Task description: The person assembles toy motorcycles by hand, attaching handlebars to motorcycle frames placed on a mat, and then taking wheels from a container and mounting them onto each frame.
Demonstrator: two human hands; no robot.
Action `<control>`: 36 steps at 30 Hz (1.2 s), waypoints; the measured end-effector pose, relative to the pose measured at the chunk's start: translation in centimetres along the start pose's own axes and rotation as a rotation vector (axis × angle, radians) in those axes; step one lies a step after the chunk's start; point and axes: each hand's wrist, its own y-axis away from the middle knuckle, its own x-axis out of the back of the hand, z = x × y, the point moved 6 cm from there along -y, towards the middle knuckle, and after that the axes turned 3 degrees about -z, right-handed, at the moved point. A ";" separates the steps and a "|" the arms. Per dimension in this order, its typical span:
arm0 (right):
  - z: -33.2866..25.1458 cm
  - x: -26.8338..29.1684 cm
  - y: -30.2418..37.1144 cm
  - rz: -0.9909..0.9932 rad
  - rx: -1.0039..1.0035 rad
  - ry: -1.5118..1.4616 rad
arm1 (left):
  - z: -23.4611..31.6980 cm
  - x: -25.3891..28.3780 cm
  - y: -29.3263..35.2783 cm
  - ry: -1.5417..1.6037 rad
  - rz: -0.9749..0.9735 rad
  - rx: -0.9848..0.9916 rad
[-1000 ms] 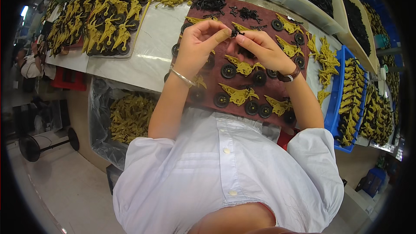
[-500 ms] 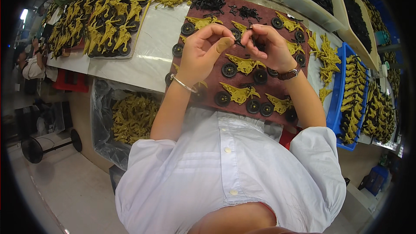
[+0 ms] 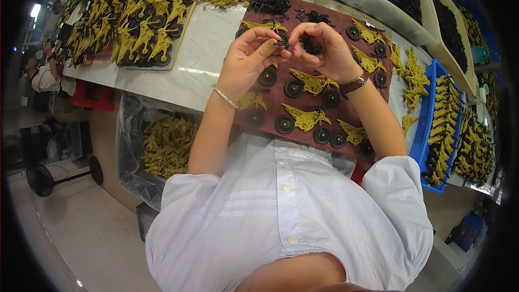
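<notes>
The left hand (image 3: 246,60) pinches a small black part (image 3: 281,44) between thumb and fingertips, the gap closed down on it, while the right hand (image 3: 334,57) curls loosely around a clump of black parts (image 3: 310,45), its thumb and forefinger a little apart just beside that pinch. The small black part is at the left fingertips, raised over a maroon mat (image 3: 338,112); its exact shape is too small to tell. Nearer the body than the grip, yellow bike bodies (image 3: 311,83) lie on the mat with black wheels (image 3: 293,88) beside them. Beyond the grip sits a black pile (image 3: 268,5). Well to its left are stacked yellow bikes (image 3: 145,38); well to its right stands a blue tray (image 3: 422,127) of yellow and black pieces.
</notes>
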 end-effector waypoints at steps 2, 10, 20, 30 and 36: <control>-0.1 -0.2 -0.4 0.019 -0.001 0.074 | -0.1 0.7 0.2 0.036 0.002 0.009; -0.2 -1.0 -2.7 0.046 0.226 0.619 | 1.1 2.5 -0.2 -0.111 0.123 0.013; -1.6 -1.7 -5.1 0.074 0.637 1.346 | 2.5 4.6 -1.0 -0.519 0.261 -0.083; 2.2 1.8 -8.0 -0.111 0.454 1.519 | 0.9 7.0 -2.3 -1.641 -0.157 -0.076; 3.0 2.0 -8.8 -0.143 0.390 1.628 | -0.1 8.0 -2.5 -1.609 -0.262 0.048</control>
